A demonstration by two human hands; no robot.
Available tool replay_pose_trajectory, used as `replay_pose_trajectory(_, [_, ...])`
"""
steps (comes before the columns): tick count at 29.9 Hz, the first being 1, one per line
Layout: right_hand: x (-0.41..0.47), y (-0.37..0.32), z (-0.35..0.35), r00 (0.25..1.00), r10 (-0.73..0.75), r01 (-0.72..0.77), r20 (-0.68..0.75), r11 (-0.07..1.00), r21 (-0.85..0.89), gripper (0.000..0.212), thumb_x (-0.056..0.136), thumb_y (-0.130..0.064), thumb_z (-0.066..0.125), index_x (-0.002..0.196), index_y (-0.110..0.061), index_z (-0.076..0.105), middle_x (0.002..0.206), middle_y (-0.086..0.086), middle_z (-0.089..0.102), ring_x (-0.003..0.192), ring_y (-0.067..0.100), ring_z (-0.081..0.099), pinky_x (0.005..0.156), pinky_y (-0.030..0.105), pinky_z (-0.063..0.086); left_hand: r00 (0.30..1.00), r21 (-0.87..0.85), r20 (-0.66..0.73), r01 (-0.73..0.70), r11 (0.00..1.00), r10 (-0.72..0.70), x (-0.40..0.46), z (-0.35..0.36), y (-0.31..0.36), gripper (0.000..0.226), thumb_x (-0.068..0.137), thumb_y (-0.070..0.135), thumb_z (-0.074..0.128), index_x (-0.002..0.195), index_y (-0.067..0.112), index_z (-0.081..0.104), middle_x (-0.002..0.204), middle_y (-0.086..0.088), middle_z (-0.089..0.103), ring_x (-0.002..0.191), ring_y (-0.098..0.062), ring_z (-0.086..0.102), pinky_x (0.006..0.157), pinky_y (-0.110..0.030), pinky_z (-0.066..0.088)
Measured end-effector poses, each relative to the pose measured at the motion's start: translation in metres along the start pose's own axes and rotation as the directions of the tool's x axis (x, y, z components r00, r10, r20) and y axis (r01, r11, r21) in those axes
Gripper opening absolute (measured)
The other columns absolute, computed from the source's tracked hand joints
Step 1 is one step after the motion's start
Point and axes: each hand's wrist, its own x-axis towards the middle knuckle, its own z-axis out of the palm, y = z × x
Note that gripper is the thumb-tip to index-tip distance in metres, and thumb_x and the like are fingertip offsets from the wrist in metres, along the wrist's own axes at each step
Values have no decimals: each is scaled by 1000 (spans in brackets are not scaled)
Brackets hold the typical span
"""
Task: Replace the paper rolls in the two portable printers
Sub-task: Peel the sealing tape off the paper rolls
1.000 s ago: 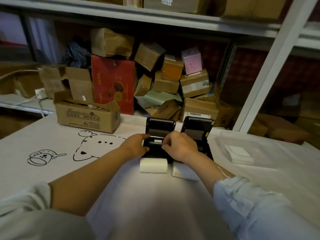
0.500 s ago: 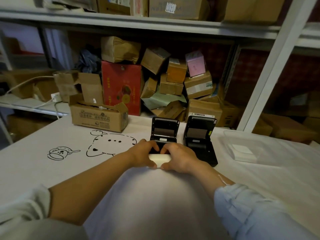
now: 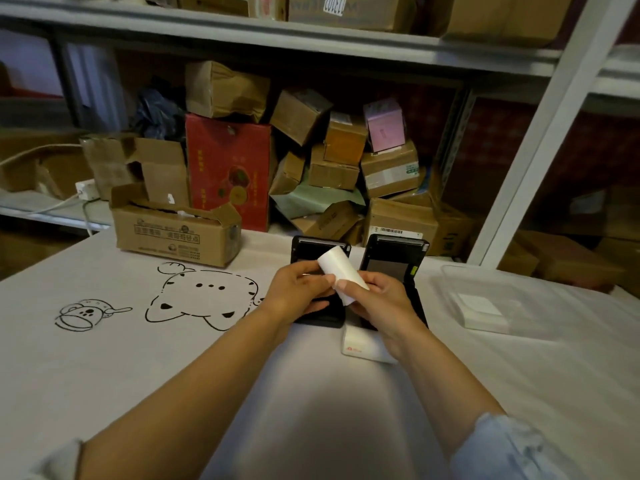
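left hand (image 3: 298,295): fingers curled, pinching paper roll (image 3: 341,277) | right hand (image 3: 377,299): fingers curled round roll

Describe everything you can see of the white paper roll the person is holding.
The paper roll is a plain white cylinder, smooth and matte, with no print visible. It is held above the table, tilted, upper end toward the left printer's raised lid. The right hand grips its lower half; the left hand's fingertips touch its side. Whether a loose end is peeled cannot be told.
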Motion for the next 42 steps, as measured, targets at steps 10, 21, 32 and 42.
replay_pose_trajectory(10, [6,7,-4,971,-227,216,-80,969,-122,38,88,-27,66,125,-21,60,111,-4,65,100,7,60,78,20,49,993,-91,-98,-79,993,71,24,27,-18,30,88,17,63,118,9,64,98,-4,71,88,-10,68,78,-27,58])
replay_pose_trajectory(21, [18,-8,-32,993,-47,34,109,992,122,33,91,-23,61,124,-20,61,109,-4,72,105,11,66,95,31,51,982,-56,88,-160,986,165,37,26,4,38,86,-1,61,122,10,61,87,-7,65,81,-10,67,72,-18,58])
replay_pose_trajectory(32, [17,-7,-24,950,52,-151,309,940,307,35,93,-14,54,127,-11,57,113,6,71,106,17,67,95,32,51,978,376,103,-207,903,181,32,6,30,17,80,11,71,91,21,62,77,-4,66,72,-15,65,74,-30,58])
replay_pose_trajectory(42, [14,-13,-27,924,1,-167,382,900,403,45,87,-15,54,131,-8,53,122,13,66,116,24,62,95,36,52,968,358,174,-233,904,181,24,0,41,12,89,15,60,85,23,67,91,-1,69,84,-10,65,77,-20,55])
